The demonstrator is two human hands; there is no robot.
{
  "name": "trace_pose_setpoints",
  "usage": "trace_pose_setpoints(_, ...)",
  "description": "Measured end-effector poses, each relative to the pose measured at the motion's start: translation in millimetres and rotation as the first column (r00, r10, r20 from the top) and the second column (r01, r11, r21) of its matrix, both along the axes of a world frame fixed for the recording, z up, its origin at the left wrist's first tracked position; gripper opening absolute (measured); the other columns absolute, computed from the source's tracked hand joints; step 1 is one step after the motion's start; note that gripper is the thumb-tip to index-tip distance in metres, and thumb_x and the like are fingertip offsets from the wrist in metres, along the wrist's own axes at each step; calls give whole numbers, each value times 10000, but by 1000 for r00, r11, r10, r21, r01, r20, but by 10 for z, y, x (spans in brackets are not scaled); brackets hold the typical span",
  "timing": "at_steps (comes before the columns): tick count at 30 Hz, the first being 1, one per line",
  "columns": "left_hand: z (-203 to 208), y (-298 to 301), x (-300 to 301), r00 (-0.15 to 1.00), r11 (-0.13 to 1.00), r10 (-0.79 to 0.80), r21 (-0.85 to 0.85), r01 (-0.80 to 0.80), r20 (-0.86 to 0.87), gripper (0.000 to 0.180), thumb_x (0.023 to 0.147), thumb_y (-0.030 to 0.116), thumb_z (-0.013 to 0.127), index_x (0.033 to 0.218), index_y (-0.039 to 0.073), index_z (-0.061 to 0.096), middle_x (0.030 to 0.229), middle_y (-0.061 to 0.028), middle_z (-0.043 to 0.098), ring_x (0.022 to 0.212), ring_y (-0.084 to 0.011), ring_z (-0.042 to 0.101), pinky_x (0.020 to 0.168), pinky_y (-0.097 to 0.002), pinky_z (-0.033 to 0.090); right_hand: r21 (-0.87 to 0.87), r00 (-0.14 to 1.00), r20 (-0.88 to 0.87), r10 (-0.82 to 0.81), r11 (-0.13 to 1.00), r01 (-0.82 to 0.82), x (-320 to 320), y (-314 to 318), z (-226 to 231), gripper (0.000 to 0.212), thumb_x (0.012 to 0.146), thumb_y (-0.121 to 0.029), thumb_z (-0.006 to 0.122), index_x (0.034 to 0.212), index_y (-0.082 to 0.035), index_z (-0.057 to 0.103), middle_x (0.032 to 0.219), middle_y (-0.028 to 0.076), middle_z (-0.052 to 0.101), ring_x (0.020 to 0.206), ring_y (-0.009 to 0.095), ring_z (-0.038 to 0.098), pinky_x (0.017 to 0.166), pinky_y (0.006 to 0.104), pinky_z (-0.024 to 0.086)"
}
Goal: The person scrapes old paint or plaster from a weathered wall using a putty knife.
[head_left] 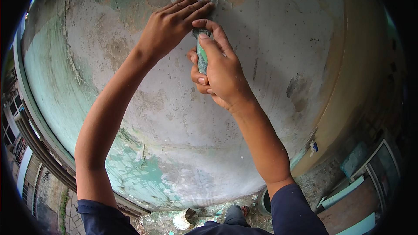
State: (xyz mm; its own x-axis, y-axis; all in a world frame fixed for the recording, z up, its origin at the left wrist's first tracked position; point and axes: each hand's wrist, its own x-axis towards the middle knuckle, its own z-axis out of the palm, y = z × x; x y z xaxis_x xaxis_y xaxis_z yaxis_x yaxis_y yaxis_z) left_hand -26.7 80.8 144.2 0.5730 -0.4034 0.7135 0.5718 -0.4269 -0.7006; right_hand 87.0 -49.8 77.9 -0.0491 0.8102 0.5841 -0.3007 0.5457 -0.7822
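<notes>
In front of me rises a wall (261, 43) of worn grey plaster, with patches of flaking green paint. My right hand (224, 69) is wrapped round the green, paint-smeared handle of a scraper (202, 56), thumb along the handle and index finger bent over its upper end. The scraper points up the wall. My left hand (170, 28) lies flat above it, fingers stretched out and together, pressing at the scraper's upper end, where a little of a flat edge shows past the fingertips. Most of the blade is hidden under those fingers.
At the wall's foot stand a white bucket (180, 221) and a dark bucket (264, 203), near my leg. A blue-handled tap (314, 147) sticks out at the lower right. Framed panels (355, 200) lean beyond it. Pipes (41, 148) run along the left edge.
</notes>
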Motion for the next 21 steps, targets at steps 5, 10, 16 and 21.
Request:
trace_pose_setpoints(5,119,31,-25,1000,999,-13,38,13,-7,519,833,188,654,1346,216,577,1354,21,591,1271,-188,541,1061,-332,476,16,999,-29,-28,999,29,-33,20,65,255,1050,-260,346,1280,-229,452,784,21,479,469,38,369,353,171,247)
trace_pose_setpoints(10,28,88,29,1000,999,4,50,-4,-1,528,835,164,652,1354,218,568,1361,22,584,1268,-186,542,1064,-325,473,26,998,12,-69,997,69,9,79,-12,254,1043,-250,372,1281,-220,457,801,17,489,469,36,365,353,170,243)
trace_pose_setpoints(16,282,48,50,996,996,-84,23,83,22,522,822,138,650,1336,201,585,1349,7,594,1261,-183,548,1049,-332,484,59,994,8,-107,993,106,49,-32,274,246,1038,-242,383,1268,-214,467,782,16,488,475,34,364,344,173,239)
trace_pose_setpoints(21,6,43,22,1000,1000,-16,-3,16,2,497,840,164,635,1333,200,588,1356,23,589,1269,-187,543,1067,-338,470,-6,997,23,-69,998,69,2,-7,-10,237,1045,-242,365,1254,-220,475,799,22,478,468,33,361,351,171,234)
